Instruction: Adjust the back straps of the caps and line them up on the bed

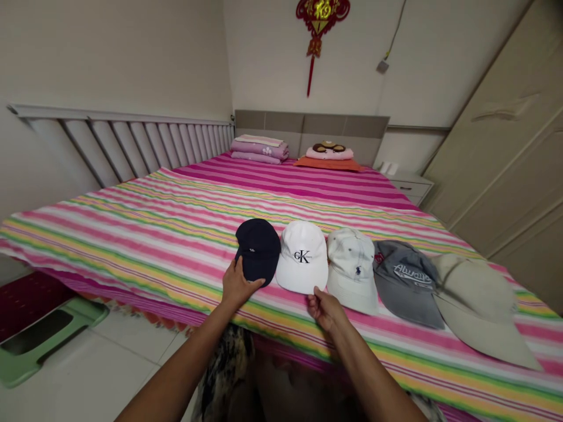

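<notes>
Several caps lie in a row on a striped bedsheet [176, 234]. My left hand [240, 285] grips the front of the navy cap [258, 246] at the row's left end, thumb on one side and fingers on the other. With finger and thumb, my right hand [328, 310] pinches the lower brim edge of the white cap [303, 249], which bears dark lettering; its other fingers are curled. To the right come a pale cap [352, 264] with a small dark emblem, a grey cap [407, 278] with white lettering, and a wide-brimmed beige cap [479, 305].
Folded purple bedding [259, 150] and a pink folded pile [329, 154] rest by the headboard [343, 129]. A white railing [132, 138] runs along the left wall. A green stool [48, 340] stands on the floor at left, a nightstand [411, 184] beyond the bed.
</notes>
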Tool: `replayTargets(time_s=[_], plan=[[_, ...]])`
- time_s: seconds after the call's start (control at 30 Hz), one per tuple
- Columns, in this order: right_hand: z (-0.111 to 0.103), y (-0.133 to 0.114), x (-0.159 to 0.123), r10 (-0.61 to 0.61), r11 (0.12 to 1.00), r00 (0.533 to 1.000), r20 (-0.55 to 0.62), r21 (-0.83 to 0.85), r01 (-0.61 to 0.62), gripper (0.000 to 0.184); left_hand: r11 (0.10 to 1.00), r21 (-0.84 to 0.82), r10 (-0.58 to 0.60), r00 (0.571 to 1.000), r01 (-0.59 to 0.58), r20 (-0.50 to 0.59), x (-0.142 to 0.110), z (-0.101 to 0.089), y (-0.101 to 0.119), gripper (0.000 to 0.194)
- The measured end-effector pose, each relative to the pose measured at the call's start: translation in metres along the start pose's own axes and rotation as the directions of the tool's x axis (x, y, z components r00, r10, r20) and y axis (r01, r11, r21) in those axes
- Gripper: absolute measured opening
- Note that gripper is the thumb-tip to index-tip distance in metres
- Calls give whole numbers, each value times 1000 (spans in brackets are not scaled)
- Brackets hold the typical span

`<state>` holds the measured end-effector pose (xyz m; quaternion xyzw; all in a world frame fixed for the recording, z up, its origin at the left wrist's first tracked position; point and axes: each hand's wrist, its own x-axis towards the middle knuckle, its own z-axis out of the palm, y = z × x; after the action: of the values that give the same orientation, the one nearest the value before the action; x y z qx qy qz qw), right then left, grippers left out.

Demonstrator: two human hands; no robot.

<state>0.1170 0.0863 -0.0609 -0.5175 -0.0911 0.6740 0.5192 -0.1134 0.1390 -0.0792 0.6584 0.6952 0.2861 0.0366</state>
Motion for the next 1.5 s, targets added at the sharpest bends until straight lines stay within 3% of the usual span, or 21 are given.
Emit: replayTargets(time_s=[0.3, 0.47, 0.57, 0.63, 0.7, 0.77, 0.8, 0.87, 0.93, 1.0, 1.03, 1.1, 1.2, 1.33, 1.4, 1.5], plan=[[-17, 14, -19, -136, 981, 989, 50, -132, 141, 16, 999, -38, 34, 999, -34, -11, -13, 1, 0, 85], [-40, 42, -35, -233, 921, 969, 88, -300, 249, 24, 973, -52, 221, 970, -227, -100, -61, 6, -14, 72], [-52, 64, -42, -232, 873, 964, 131, -410, 265, 24, 948, -41, 310, 947, -314, -82, -98, 14, -23, 66], [-58, 77, -47, -214, 847, 963, 164, -460, 267, 20, 922, -23, 385, 920, -387, -67, -119, 18, -26, 57], [-61, 86, -54, -240, 770, 940, 241, -543, 336, 15, 865, -42, 498, 865, -501, -57, -132, 18, -24, 47], [-61, 85, -65, -344, 573, 866, 364, -649, 500, 11, 790, -83, 604, 794, -607, -62, -138, 10, -15, 35], [-60, 80, -73, -416, 425, 798, 435, -683, 594, 13, 767, -99, 631, 773, -634, -67, -138, 3, -9, 30], [-57, 64, -90, -567, 132, 620, 543, -683, 718, 14, 769, -109, 625, 777, -630, -81, -135, -18, 7, 25], [-53, 44, -109, -696, -113, 371, 614, -605, 788, 11, 797, -121, 575, 805, -592, -145, -128, -43, 24, 22], [-51, 24, -128, -767, -295, 139, 627, -535, 791, 7, 813, -96, 537, 804, -574, -257, -122, -68, 39, 23], [-51, 17, -137, -785, -358, 55, 617, -523, 773, 9, 820, -73, 523, 794, -568, -311, -120, -78, 45, 22], [-53, 7, -151, -815, -433, -62, 576, -536, 725, 13, 845, -24, 480, 778, -534, -405, -119, -94, 54, 19], [-64, 4, -159, -848, -460, -137, 513, -580, 672, 22, 880, 37, 428, 757, -474, -493, -120, -102, 61, 24], [-80, 12, -151, -876, -461, -224, 427, -608, 646, 58, 859, 158, 494, 704, -488, -510, -122, -97, 64, 55], [-85, 15, -147, -878, -463, -241, 414, -603, 650, 70, 849, 196, 518, 696, -491, -497, -123, -97, 65, 65], [-87, 15, -150, -880, -453, -227, 418, -589, 670, 77, 856, 181, 506, 714, -484, -484, -124, -101, 68, 71]])
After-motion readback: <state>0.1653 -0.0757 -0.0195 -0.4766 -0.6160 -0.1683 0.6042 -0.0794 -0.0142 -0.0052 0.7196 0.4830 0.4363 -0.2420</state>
